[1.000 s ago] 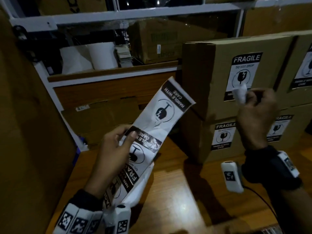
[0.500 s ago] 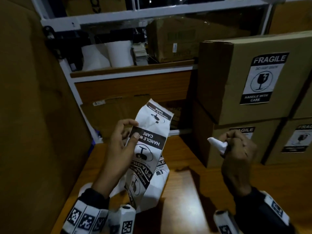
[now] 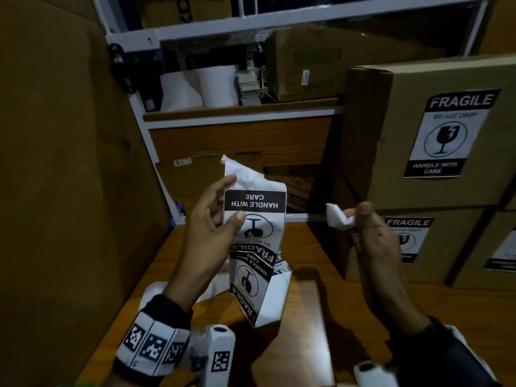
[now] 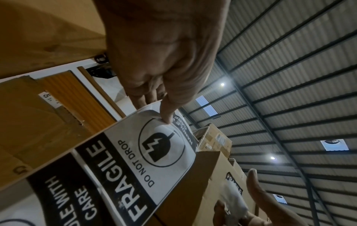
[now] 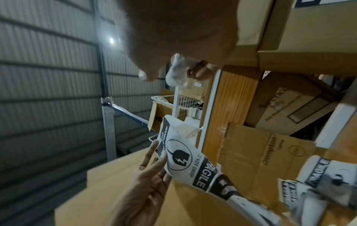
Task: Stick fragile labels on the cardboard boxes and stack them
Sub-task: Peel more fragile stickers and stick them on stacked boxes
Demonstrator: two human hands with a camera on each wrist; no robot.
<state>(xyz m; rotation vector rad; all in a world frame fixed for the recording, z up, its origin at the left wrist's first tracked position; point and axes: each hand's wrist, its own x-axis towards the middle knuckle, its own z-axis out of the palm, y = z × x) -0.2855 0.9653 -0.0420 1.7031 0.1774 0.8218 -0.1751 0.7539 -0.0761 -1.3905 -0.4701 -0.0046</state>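
Note:
My left hand (image 3: 215, 219) pinches a long strip of black-and-white fragile labels (image 3: 255, 227), thumb on the front of the top label, fingers behind; the strip hangs down to the wooden table (image 3: 301, 331). The same strip (image 4: 146, 152) fills the left wrist view under my thumb. To its right my right hand (image 3: 371, 227) grips a crumpled white scrap of backing paper (image 3: 336, 217), also seen as a crumpled scrap (image 5: 176, 71) in the right wrist view. Labelled cardboard boxes stand stacked at right: an upper box (image 3: 418, 129) on a lower box (image 3: 435, 247).
A large plain cardboard box (image 3: 64, 163) walls off the left side. Behind stands a white shelf frame (image 3: 251, 20) holding white paper rolls (image 3: 217, 85) and a brown carton (image 3: 321, 60). Flattened cardboard (image 3: 195, 174) leans under the shelf.
My right hand came down from the upper box's label to table height with the crumpled scrap. My left hand turned the label strip more upright and drew it closer.

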